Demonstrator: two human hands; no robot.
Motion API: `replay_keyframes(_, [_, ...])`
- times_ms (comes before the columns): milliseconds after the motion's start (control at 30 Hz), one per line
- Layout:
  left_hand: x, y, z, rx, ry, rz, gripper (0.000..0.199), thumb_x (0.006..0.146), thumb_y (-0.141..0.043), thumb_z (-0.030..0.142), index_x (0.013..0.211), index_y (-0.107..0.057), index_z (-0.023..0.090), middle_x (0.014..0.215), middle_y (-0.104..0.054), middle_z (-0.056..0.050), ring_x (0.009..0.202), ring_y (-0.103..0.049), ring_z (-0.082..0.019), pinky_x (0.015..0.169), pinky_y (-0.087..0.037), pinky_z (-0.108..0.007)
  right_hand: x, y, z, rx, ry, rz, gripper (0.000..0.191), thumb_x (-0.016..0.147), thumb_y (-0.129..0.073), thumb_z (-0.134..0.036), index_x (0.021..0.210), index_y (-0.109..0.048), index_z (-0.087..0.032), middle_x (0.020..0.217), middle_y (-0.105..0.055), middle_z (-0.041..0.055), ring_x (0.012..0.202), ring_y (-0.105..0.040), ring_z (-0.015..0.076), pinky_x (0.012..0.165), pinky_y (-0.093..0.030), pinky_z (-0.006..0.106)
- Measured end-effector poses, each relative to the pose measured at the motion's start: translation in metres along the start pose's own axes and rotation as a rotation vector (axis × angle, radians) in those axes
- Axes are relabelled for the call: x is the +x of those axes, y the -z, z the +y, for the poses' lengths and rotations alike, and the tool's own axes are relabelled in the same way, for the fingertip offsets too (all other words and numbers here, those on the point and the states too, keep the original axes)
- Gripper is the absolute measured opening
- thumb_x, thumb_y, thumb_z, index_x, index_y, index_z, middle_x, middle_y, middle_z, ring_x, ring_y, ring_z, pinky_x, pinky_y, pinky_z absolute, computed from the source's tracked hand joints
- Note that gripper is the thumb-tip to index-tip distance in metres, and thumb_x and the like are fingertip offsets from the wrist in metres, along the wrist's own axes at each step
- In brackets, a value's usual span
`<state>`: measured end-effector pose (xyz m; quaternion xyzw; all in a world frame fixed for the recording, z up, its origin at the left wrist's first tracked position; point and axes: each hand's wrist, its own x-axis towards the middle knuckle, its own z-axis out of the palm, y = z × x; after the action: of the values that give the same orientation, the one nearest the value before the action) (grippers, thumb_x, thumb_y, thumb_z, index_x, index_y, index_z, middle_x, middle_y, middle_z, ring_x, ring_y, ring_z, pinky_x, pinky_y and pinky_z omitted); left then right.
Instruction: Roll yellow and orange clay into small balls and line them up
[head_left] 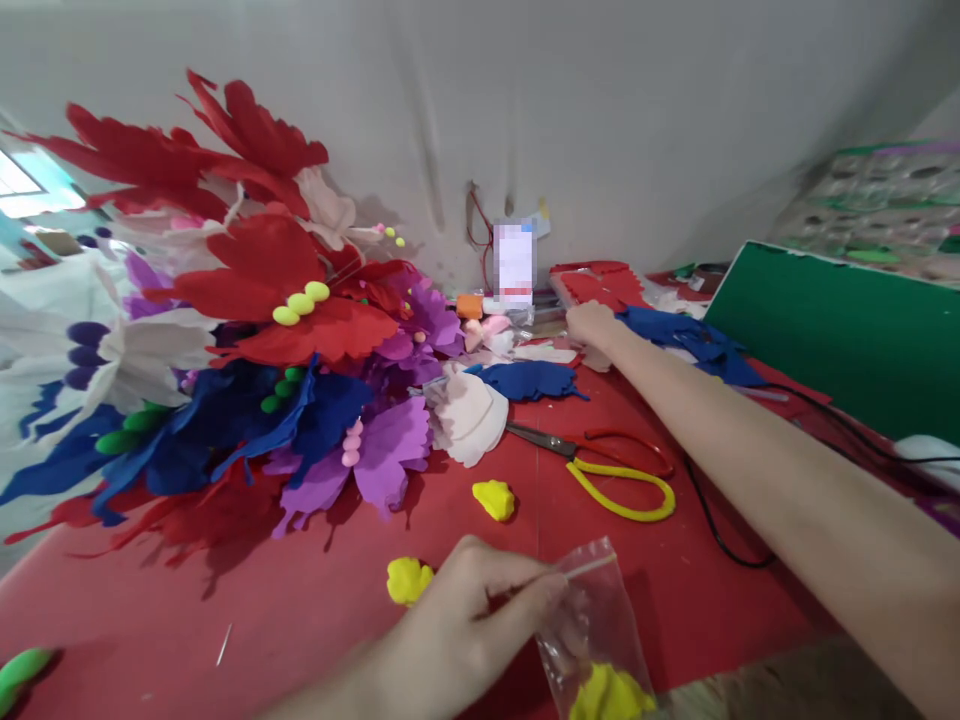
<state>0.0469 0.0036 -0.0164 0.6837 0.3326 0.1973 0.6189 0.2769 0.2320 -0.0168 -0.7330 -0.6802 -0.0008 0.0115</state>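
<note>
My left hand (480, 620) pinches the top corner of a clear zip bag (592, 620), which has a yellow lump (611, 692) at its bottom. Two more yellow lumps lie on the red table, one (409, 581) beside my left hand and one (495, 499) farther back. My right hand (592, 328) reaches to the back of the table, near red cut pieces (604, 284) and pale pieces; its fingers are too small and blurred to read. Between my hands lie scissors (622, 488) with red and yellow handles.
Large red, white, blue and purple butterfly shapes (270, 285) crowd the left. A lit screen (514, 262) stands against the back wall. At the right are a green board (840, 340) and a black cable (712, 530). Blue pieces (529, 380) lie mid-table.
</note>
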Motion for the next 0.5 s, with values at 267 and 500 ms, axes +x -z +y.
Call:
replay_keyframes(267, [0.003,-0.002,0.0,0.07,-0.026,0.095,0.035,0.084,-0.041,0.028,0.068,-0.069,0.014,0.063,-0.069,-0.004,0.055,-0.057,-0.011,0.055,-0.043,-0.017,0.024,-0.009,0.006,0.021,-0.054,-0.1,0.032,0.084,-0.051,-0.032,0.111,-0.051,-0.015,0.112,-0.053,0.0085,0.095,-0.055,0.0183,0.079,-0.048,0.038])
replay_keyframes(500, [0.009,0.005,-0.007,-0.088,0.049,0.195,0.028,0.077,-0.047,0.033,0.072,-0.066,0.014,0.065,-0.065,-0.003,0.057,-0.053,-0.011,0.055,-0.041,-0.019,0.011,0.011,0.018,0.199,0.08,0.177,0.032,0.085,-0.05,-0.032,0.112,-0.05,-0.015,0.112,-0.053,0.0079,0.095,-0.055,0.0185,0.079,-0.047,0.039])
